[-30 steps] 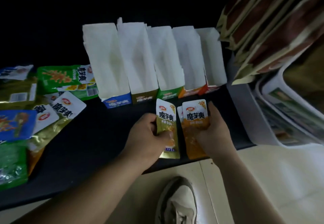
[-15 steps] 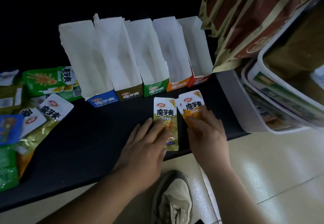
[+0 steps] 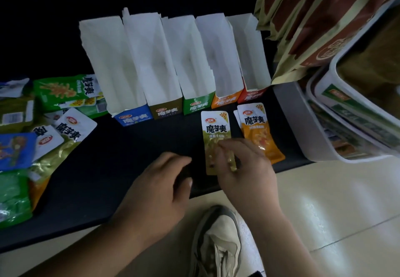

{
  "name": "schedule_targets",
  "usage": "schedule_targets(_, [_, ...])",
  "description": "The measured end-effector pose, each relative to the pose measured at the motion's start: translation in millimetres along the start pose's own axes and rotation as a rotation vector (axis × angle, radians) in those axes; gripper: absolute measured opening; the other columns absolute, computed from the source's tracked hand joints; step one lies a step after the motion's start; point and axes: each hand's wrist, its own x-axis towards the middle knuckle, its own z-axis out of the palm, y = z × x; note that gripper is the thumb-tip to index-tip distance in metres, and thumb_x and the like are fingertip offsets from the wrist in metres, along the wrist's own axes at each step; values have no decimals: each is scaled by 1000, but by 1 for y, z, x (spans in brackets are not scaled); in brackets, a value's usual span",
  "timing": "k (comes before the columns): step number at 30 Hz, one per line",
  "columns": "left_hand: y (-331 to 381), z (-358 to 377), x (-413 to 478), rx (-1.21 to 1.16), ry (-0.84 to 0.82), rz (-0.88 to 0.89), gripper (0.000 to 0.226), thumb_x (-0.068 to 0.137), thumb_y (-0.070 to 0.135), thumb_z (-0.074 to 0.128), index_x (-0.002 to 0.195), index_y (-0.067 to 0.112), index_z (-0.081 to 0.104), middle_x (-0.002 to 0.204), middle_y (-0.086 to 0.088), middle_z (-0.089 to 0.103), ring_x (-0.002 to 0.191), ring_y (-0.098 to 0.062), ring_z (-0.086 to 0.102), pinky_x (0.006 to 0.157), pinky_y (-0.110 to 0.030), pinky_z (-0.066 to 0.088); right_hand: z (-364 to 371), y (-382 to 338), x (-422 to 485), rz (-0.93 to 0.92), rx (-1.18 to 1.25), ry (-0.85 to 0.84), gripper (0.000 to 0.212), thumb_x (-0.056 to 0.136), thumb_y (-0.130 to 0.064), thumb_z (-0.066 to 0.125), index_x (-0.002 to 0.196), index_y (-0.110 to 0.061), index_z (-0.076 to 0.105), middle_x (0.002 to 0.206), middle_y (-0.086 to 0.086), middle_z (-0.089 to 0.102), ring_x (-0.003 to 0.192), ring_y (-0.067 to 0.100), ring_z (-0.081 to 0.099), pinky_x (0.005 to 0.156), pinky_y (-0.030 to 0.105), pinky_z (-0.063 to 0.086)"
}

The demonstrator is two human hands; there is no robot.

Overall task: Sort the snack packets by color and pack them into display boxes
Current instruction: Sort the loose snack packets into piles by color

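Five open display boxes stand in a row on the black table: blue, brown, green, orange and red. All show white insides. In front of them lies an olive-green snack packet, and my right hand pinches its lower half. An orange packet, with another partly under it, lies flat just to the right, free of my hands. My left hand rests on the table left of the olive packet with its fingers curled and nothing in it.
A loose pile of packets covers the table's left end, with green, blue and gold ones. Stacked white tubs and large brown bags crowd the right. The table's front edge runs under my wrists; my shoe is on the floor below.
My left hand has come off the olive packet and pulled back to the left. My right hand has left the orange packets and moved onto the olive one.
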Motion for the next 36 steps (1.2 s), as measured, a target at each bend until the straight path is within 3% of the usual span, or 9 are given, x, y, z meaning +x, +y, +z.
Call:
schedule_targets(5, [-18,-15,-25,-40,49,-140,40,95,39,61,134,39,57,113,30,53,107,6,56,82,-21,50,14,6,3,102,-94,-139,38,96,-30,68,133,-21,65,144,-3,59,139,22,49,103,44,52])
schedule_targets(9, [-3,0,-12,-126,76,-164,42,97,35,62,139,37,56,122,25,56,113,3,55,91,-25,51,16,10,4,125,-98,-158,40,98,-34,66,136,-21,63,146,0,58,139,22,50,102,48,53])
schedule_targets(14, [5,7,-3,-130,85,-173,44,100,33,60,144,34,53,133,19,55,122,2,51,91,-16,40,10,16,5,133,-54,-100,37,98,-27,66,134,-19,66,136,1,65,131,23,57,99,45,54])
schedule_targets(17, [-1,4,-5,-149,86,-166,44,99,31,61,142,31,55,133,17,57,124,-1,52,96,-21,45,22,9,5,6,-84,-108,40,97,-34,64,132,-16,67,144,7,61,142,29,48,111,48,47])
schedule_targets(20, [-7,3,-8,-149,87,-166,44,98,28,63,142,29,56,133,13,58,123,-5,53,101,-32,49,42,7,5,-66,-157,-287,53,94,-43,60,141,-19,61,159,11,46,155,33,29,121,55,32])
schedule_targets(26, [-9,3,-9,-120,165,-210,40,96,28,63,137,26,61,129,11,63,119,-11,53,103,-45,48,42,26,8,-74,-77,-192,40,92,-11,68,132,-14,69,151,12,54,151,34,37,113,62,41])
schedule_targets(29, [-10,5,-9,-119,162,-197,43,94,35,57,135,27,62,128,11,63,118,-10,53,102,-46,48,36,17,7,-80,-59,-154,39,92,-20,66,130,-15,70,149,11,57,148,31,41,113,59,43])
schedule_targets(32, [-12,1,-11,-151,140,-180,40,97,26,64,137,28,61,130,12,61,120,-6,52,104,-37,48,37,-5,5,-94,-31,-143,38,92,-25,62,128,-16,71,141,6,63,138,25,54,106,52,51])
schedule_targets(36, [-26,-27,-21,-166,150,-190,43,96,26,67,139,31,60,132,16,59,121,-3,53,102,-28,48,48,-53,-1,-89,152,-255,36,95,-28,61,129,-19,71,127,-4,70,119,13,65,98,38,56])
